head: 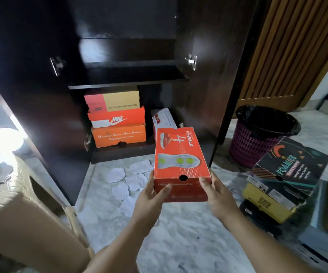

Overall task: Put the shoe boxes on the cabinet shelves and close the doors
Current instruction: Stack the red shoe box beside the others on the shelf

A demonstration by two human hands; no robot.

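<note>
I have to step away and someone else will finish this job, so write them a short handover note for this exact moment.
Left hand and right hand grip the near end of the red GoWalk box, held above the floor in front of the open cabinet.
Done: three boxes stacked on the bottom shelf at left, Skechers box over Nike box over orange box; a white box stands beside them.
Left: shelve the held box, then the Foamies box and the boxes under it on the right, then close both doors. The middle shelf appears free.
</note>
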